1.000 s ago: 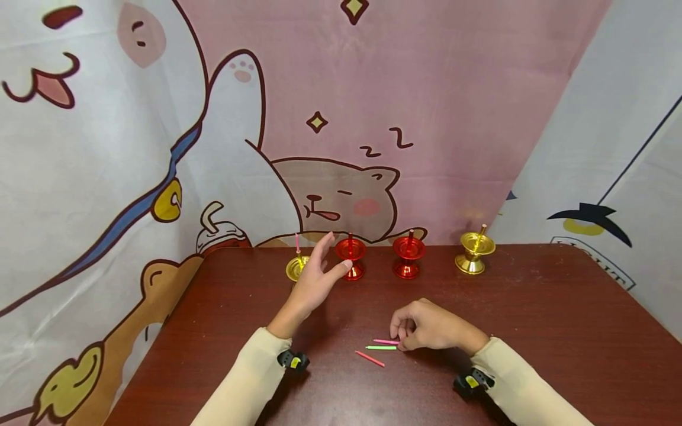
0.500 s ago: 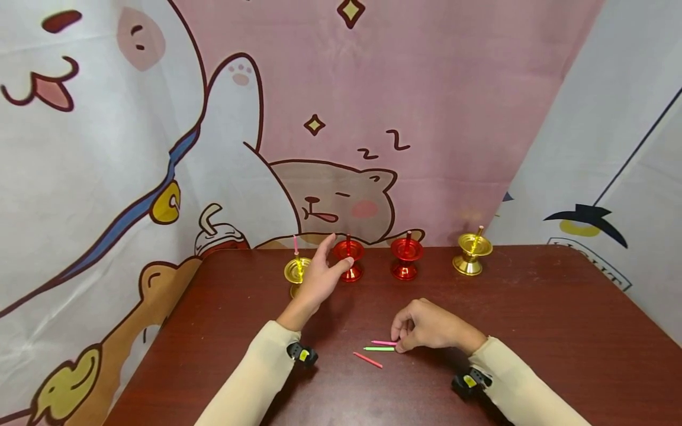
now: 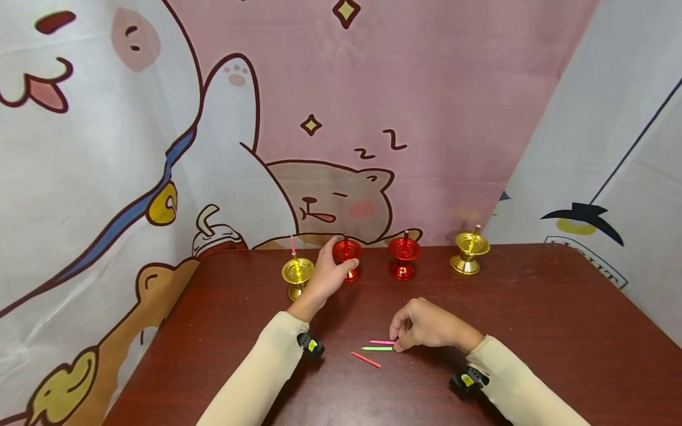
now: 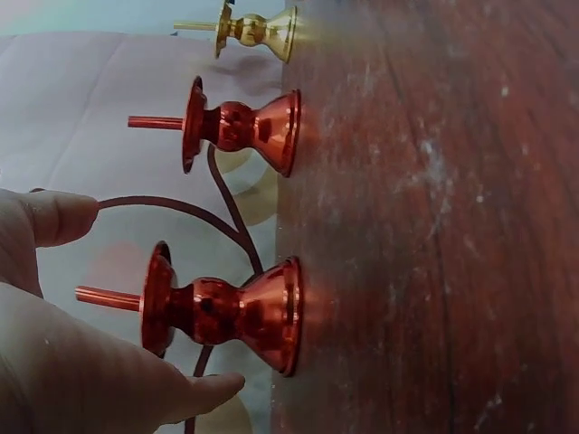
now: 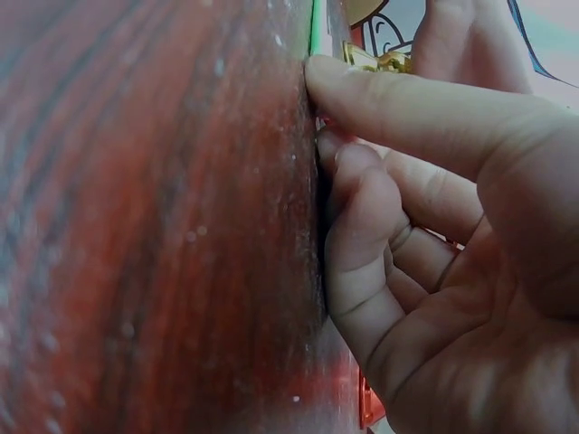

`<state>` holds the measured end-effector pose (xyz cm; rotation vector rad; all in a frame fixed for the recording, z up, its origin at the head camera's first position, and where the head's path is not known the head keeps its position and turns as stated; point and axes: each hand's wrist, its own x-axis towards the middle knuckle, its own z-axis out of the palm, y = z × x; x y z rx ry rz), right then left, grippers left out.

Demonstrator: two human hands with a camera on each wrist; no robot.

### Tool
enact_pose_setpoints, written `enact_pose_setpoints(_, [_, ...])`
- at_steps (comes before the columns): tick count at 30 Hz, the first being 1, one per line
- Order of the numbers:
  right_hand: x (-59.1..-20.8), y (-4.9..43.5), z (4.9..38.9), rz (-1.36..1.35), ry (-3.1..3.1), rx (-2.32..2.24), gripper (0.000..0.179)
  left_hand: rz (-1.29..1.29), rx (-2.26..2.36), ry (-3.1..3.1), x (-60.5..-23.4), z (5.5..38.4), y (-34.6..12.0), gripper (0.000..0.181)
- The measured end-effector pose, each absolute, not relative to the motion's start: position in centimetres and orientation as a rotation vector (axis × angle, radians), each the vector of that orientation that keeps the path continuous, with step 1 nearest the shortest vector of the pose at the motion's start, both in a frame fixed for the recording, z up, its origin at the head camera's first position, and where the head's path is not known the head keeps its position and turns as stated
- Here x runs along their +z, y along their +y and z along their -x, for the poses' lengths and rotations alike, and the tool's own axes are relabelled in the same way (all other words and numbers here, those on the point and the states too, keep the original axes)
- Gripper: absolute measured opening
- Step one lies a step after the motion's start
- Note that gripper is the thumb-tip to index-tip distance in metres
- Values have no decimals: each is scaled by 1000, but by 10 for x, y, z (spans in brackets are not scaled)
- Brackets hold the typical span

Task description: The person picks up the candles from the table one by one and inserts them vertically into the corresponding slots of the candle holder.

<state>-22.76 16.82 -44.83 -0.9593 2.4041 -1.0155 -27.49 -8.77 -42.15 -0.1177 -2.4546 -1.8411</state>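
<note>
With twelve o'clock at the far edge of the dark red bench, the left hand is held out at the near side of the left red holder, which lies at its two o'clock. The left grip is loose and empty, thumb and fingers spread apart; in the left wrist view the holder shows between them, though whether any fingertip touches it I cannot tell. At the left hand's nine o'clock stands the left gold holder, with a thin pink candle upright on its peg. The right red holder stands at the left red holder's three o'clock, and the right gold holder at three o'clock again beyond that, all four upright. The right hand is at the left hand's four o'clock, low over the bench, its fingers curled and its thumb at the near end of a green candle. Whether the right grip is pinching the candle or only touching it, I cannot tell. The green candle lies flat at the right hand's eight o'clock; a magenta candle lies just beside it at one o'clock, and a red candle slants at its seven o'clock. A cream sleeve covers the left arm, and a cartoon cloth hangs at twelve o'clock behind the bench.
</note>
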Motion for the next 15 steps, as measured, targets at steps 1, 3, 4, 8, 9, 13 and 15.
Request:
enact_pose_setpoints(1, [-448, 168, 228, 962, 2406, -1014, 17, 109, -1849, -2454, -423, 277, -87, 81])
enact_pose_setpoints(3, [-448, 169, 228, 963, 2409, -1012, 18, 93, -1874, -2444, -425, 280, -86, 82])
enact_pose_setpoints(4, [-448, 169, 228, 964, 2411, -1010, 18, 88, -1898, -2434, -426, 282, -85, 83])
enact_pose_setpoints(8, [-448, 168, 228, 963, 2411, -1005, 19, 50, -1973, -2416, -431, 287, -82, 88])
enact_pose_setpoints(9, [-448, 168, 228, 963, 2411, -1004, 19, 35, -1987, -2418, -432, 287, -82, 90])
enact_pose_setpoints(13, [-448, 168, 227, 961, 2415, -1001, 19, -6, -2000, -2423, -437, 291, -80, 92])
enact_pose_setpoints(15, [-448, 168, 227, 961, 2420, -997, 19, -15, -1995, -2428, -440, 292, -81, 91])
